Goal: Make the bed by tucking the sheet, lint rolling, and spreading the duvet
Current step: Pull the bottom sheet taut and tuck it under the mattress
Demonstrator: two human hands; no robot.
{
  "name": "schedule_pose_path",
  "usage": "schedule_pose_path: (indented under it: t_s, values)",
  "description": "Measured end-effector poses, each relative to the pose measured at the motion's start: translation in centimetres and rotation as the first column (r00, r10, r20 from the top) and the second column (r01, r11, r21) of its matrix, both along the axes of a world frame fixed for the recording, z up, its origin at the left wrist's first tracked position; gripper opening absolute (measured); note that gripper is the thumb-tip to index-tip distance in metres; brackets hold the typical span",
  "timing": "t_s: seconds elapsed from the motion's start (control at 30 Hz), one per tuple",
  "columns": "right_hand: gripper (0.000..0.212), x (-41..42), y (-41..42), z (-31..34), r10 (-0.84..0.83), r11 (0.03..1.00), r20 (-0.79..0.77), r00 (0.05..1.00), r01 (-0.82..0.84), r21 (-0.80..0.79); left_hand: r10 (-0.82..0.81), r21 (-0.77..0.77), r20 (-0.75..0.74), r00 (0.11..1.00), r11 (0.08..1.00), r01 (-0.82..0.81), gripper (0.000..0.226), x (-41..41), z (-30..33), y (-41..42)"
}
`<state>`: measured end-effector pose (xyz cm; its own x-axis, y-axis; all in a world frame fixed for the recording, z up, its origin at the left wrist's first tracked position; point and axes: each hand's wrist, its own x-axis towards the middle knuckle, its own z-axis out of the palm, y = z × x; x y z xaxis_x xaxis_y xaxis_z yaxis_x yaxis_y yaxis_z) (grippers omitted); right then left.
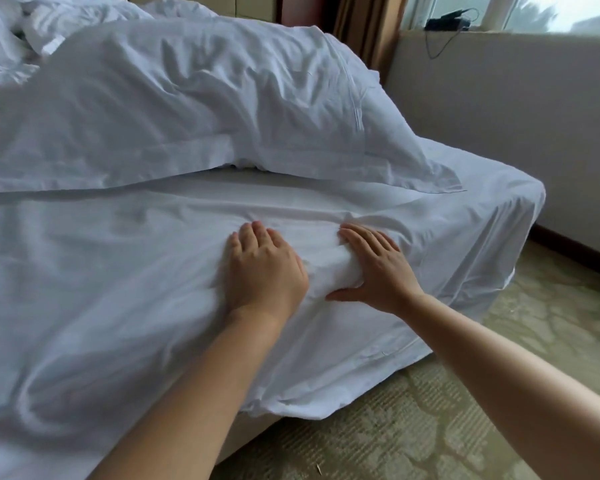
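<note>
Both hands, left hand [262,268] and right hand [378,268], are pressing the sheet [118,271] flat (fingers straight, gripping nothing), likely needing its hanging edge tucked next

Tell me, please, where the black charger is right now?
In the head view, the black charger sits top right on the window ledge, beside the curtain.

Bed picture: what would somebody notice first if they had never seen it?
Probably the two bare hands in the middle: the left hand and right hand press flat on the white sheet near the bed's edge, a bunched fold between them. Behind them a big rumpled white duvet is heaped across the bed. A dark gadget with a cable sits on the window ledge, top right.
</note>
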<state>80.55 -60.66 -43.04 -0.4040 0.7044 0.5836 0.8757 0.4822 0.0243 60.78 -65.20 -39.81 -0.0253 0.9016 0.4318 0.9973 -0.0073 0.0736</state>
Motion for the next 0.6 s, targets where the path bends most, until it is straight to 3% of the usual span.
schedule_pose_path:
  t_s: [0.2,0.47,0.6]
  values:
    - [0.093,0.6,-0.1,-1.8,0.014,0.992,-0.079,0.997,-0.003,0.128,-0.100,0.215,-0.006,0.995,0.972,0.099,0.048,1.5,-2.0,1.0]
    - [0.093,1.3,-0.2,-4.6,0.020,0.970,-0.172,0.985,0.022,0.241,-0.142,0.455,-0.174,0.974,0.866,0.208,0.042,1.9,-4.3,-0.4]
    - [0.094,0.9,-0.6,-6.4,0.004,0.968,-0.255,0.967,0.060,0.243,-0.078,0.531,-0.266,0.961,0.820,0.214,0.045,2.0,-7.0,-1.4]
